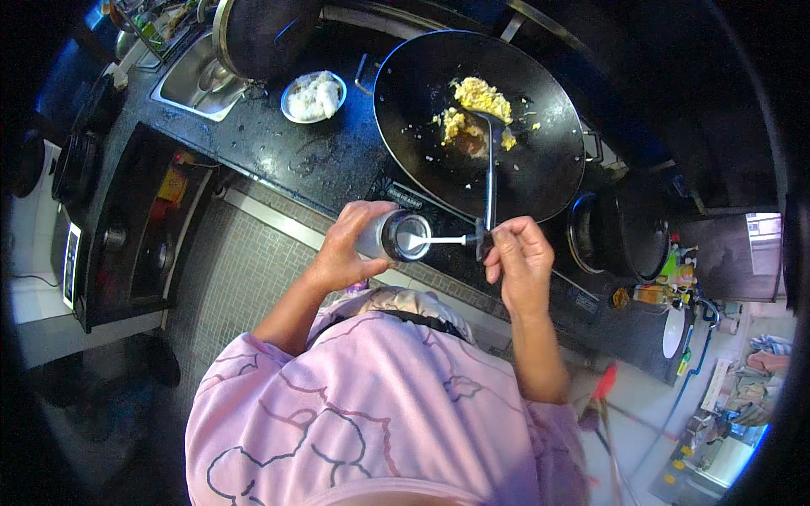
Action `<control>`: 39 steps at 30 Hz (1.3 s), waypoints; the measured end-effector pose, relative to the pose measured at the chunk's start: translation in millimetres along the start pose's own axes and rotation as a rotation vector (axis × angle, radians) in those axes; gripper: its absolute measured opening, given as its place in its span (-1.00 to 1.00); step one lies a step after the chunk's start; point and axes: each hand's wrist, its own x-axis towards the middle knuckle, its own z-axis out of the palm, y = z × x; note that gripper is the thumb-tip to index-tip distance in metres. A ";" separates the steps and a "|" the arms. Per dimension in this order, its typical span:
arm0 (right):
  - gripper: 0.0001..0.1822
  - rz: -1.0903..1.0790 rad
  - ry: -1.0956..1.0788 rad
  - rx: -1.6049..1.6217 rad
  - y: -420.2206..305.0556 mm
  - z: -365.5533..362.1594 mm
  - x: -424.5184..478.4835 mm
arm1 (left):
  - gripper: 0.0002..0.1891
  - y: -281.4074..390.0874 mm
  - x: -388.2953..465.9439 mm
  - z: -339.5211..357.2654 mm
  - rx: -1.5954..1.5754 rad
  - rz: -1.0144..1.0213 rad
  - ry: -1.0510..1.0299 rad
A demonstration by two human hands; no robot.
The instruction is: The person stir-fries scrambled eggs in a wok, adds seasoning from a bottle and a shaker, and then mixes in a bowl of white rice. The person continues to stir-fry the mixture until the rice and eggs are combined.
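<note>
My left hand (347, 246) grips a clear jar (375, 236), tilted so its round mouth faces right. In my right hand (522, 256) is the handle end of a small white spoon (448, 240), whose bowl sits inside the jar's mouth. The dark handle end of a metal spatula (491, 183) meets the fingers of my right hand; its blade lies among scrambled egg (482, 98) in a large black wok (417, 158). What the jar contains is hard to make out.
Left of the wok, a bowl (286, 112) of white rice (315, 96) stands on the black counter (278, 152). Beyond it is a steel sink (221, 112). A dark pot (633, 228) stands right of the wok, with bottles (652, 293) and a white plate (673, 333) farther right.
</note>
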 end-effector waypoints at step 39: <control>-0.94 -0.437 0.315 -0.226 -52.2 -107.5 -2.9 | -0.19 -1.0 -5.8 115.5 -0.312 -0.084 -0.403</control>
